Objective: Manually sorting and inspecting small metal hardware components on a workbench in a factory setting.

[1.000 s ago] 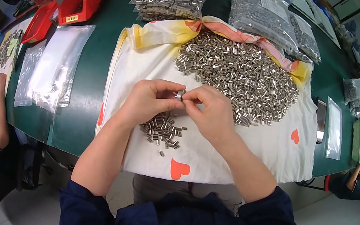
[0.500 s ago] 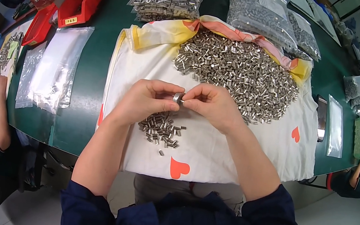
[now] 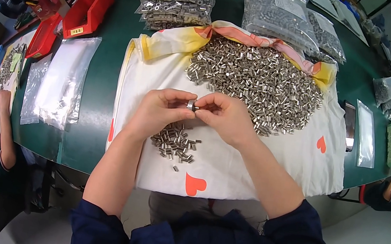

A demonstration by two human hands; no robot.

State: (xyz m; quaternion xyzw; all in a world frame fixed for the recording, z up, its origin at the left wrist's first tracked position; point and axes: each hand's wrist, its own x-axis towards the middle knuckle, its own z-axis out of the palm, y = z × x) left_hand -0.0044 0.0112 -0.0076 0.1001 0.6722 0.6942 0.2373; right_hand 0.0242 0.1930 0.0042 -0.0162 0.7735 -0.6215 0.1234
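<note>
fingers [image 3: 181,95] partly hide the metal piece [image 3: 190,104], apparently too small to identify.

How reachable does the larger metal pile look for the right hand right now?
Probably yes: the right hand is close beside the larger metal pile, with nothing visible between them, though it is occupied at a small metal part.

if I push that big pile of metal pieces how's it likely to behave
The pile would probably spread rather than move as one block, since its metal pieces lie loose and jumbled. Single ones may roll, as they look like short cylinders. The cloth might wrinkle along with it, being already bunched at its far edge.
</note>
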